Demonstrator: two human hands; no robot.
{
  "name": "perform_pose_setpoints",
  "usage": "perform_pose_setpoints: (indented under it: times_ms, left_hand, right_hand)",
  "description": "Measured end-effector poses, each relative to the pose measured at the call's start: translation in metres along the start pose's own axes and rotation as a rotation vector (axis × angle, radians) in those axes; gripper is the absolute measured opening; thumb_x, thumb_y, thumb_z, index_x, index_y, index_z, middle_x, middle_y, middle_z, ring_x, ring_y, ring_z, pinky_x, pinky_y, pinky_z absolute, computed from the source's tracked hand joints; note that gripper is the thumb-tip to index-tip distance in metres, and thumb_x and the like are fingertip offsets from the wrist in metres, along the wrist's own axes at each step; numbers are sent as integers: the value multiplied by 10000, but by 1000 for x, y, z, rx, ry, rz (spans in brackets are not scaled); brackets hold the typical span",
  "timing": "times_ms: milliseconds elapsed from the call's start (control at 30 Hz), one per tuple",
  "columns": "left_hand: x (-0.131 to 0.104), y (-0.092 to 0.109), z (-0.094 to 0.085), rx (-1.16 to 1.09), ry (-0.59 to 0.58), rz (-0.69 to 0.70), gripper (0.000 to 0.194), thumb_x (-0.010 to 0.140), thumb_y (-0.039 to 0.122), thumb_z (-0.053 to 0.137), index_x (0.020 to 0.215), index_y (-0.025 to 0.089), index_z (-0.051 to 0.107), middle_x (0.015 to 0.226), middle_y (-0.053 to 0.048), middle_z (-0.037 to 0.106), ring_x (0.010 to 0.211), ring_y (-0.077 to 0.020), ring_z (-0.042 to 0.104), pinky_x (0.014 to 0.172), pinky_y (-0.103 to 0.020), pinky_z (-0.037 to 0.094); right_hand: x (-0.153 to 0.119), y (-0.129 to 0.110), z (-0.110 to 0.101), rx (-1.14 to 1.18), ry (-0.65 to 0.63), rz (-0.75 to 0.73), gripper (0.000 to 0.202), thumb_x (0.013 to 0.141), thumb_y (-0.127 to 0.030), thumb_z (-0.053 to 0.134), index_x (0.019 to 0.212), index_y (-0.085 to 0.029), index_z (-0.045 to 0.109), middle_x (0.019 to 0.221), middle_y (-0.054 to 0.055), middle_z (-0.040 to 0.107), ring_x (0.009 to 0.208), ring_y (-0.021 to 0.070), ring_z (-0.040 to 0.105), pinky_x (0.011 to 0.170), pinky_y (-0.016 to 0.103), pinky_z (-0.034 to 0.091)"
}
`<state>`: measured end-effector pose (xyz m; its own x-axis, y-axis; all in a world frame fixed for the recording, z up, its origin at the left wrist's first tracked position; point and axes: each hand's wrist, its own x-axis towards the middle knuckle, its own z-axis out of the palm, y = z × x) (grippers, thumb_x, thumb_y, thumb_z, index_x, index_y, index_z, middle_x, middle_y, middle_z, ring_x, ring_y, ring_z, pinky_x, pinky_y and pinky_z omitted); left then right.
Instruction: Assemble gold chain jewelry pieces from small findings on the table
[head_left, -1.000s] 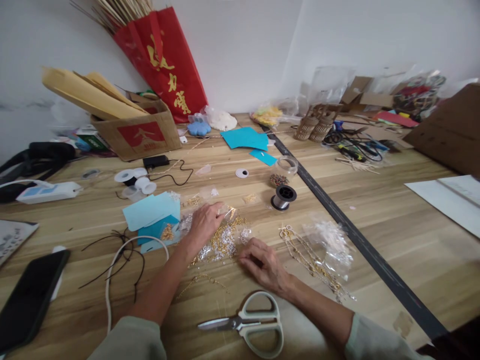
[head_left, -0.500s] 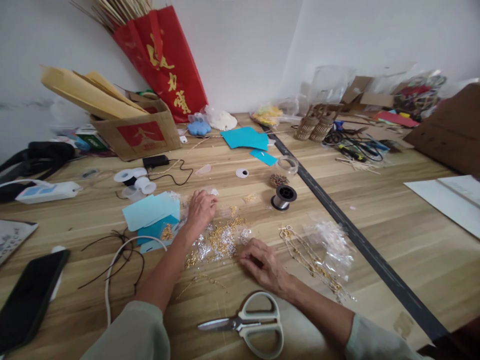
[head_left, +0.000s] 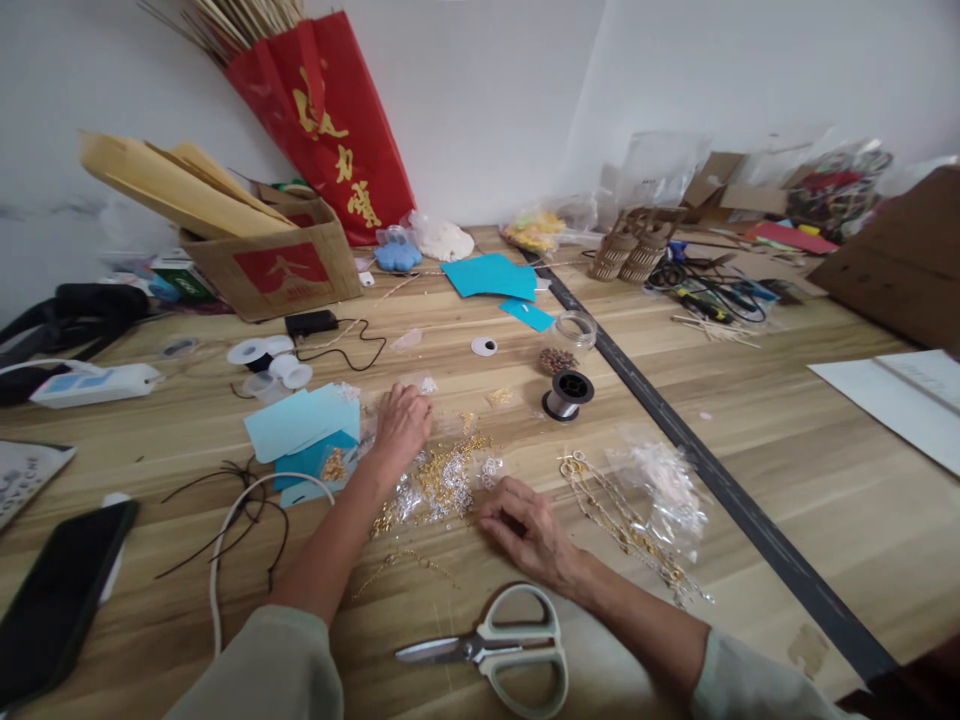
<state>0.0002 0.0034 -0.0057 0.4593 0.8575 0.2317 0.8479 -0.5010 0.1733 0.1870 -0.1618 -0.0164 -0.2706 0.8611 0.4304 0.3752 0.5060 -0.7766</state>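
Observation:
My left hand (head_left: 403,424) is closed, its fingers bent down at a small clear bag with silvery bits (head_left: 427,385); what its fingertips hold, if anything, is hidden. Closer to me, my right hand (head_left: 531,532) rests on its side with curled fingers, and anything in its pinch is too small to make out. Between the hands lies a loose spread of gold and silver beads (head_left: 448,478). Small rings in a clear bag (head_left: 490,470) lie just beyond the right fingertips. A thin gold chain (head_left: 405,562) and white-handled scissors (head_left: 491,648) lie nearest me.
Beaded chains (head_left: 611,510) and clear plastic bags (head_left: 667,490) lie to the right. A wire spool (head_left: 568,397) stands near an open jar (head_left: 576,330). Blue cards (head_left: 304,420), a white cable (head_left: 217,560) and a phone (head_left: 64,595) are on the left. A carton (head_left: 277,265) stands behind.
My left hand has shifted very slightly, and more of the small bag beyond its fingers shows. My right hand and the things on the table look the same.

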Motion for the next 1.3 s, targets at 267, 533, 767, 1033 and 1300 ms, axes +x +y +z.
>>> perform_pose_setpoints:
  times_ms: [267,533,767,1033,1300]
  left_hand:
    - [0,8,-7,14,-40,61,222,810,122,496,704,178,683,828,-127,650,924,-301,519,828,-418,387]
    - [6,6,-4,-15,-46,45,208,801,115,499,683,179,659,804,-130,655,900,-309,532,823,-430,381]
    - [10,5,2,-74,-25,-14,217,782,109,505,630,183,642,769,-134,661,905,-313,544,822,-430,395]
    - [9,4,-5,-251,53,-93,157,712,111,579,592,191,642,728,-98,691,894,-299,585,816,-405,443]
    - [-14,13,-25,-921,179,-380,160,725,281,644,772,133,684,734,-66,739,656,-179,667,609,-256,503]
  right_hand:
    - [0,1,0,-13,0,0,131,923,-207,520,824,-184,603,760,38,574,706,152,530,633,270,450]
    - [0,1,0,-11,-9,7,129,921,-198,519,829,-183,608,760,38,576,709,151,528,634,270,440]
    - [0,0,0,-6,-14,11,115,914,-180,524,829,-180,601,771,43,581,729,158,534,657,276,441]
    - [-1,2,0,-6,-14,15,127,925,-209,516,832,-185,599,779,43,583,730,158,537,651,275,444]
    - [-1,-1,0,13,-11,27,121,920,-183,514,828,-185,593,773,40,585,731,159,540,664,278,444]
